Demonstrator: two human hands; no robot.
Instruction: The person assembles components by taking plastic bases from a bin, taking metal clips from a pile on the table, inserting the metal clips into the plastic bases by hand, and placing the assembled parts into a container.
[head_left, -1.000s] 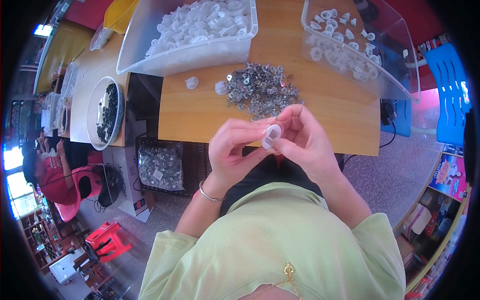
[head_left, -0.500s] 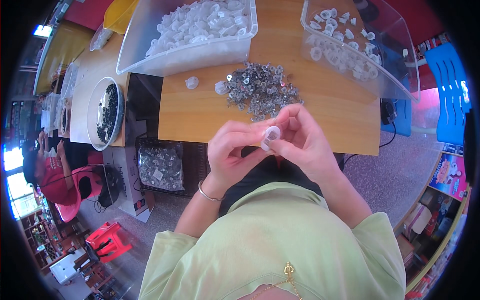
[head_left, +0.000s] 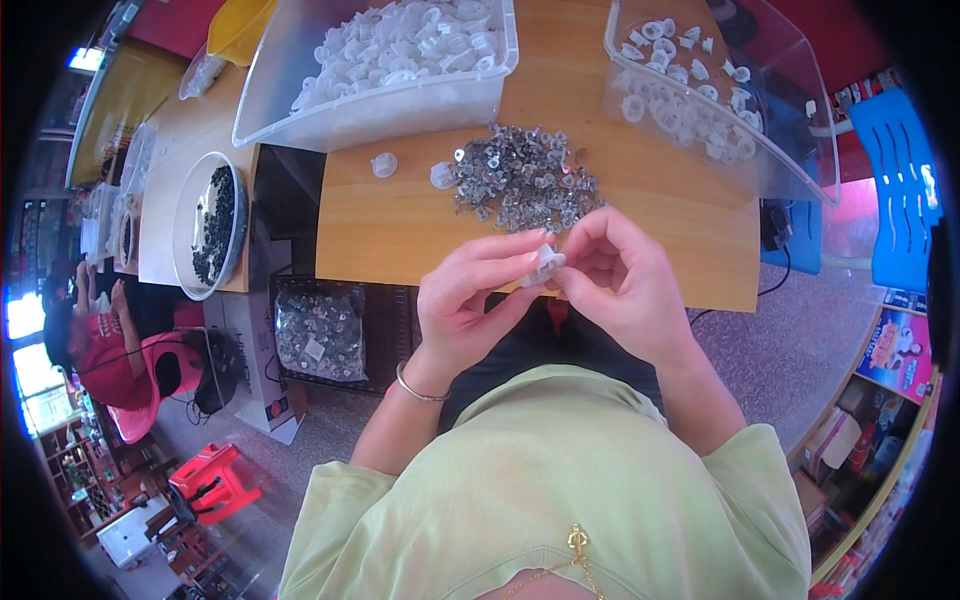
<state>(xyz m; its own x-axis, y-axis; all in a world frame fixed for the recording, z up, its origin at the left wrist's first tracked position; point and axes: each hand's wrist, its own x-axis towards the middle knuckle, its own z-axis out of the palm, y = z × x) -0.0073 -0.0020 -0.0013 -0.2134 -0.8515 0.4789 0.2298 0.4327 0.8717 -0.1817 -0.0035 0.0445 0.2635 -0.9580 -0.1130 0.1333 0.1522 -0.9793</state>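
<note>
A small white plastic cap-like piece (head_left: 545,265) is pinched between my two hands in front of the table's near edge. My left hand (head_left: 468,290) grips it with thumb and fingertips from the left. From the right, my right hand (head_left: 622,288) has its thumb and curled fingers against the piece. Just beyond my fingers lies a heap of small shiny metal-and-clear parts (head_left: 525,180). Two loose white pieces rest left of the heap, one of them a round white piece (head_left: 384,165).
A clear bin (head_left: 375,130) full of white pieces stands at the back left; another clear bin (head_left: 700,105) holds fewer at the right. Below the table's left side sits a bag of small parts (head_left: 320,335). A person (head_left: 105,345) sits far left, near a bowl of black parts (head_left: 240,225).
The white piece has turned in my fingers, from its round face showing to its side. My left fingers have shifted around it, and my right hand has moved slightly right.
</note>
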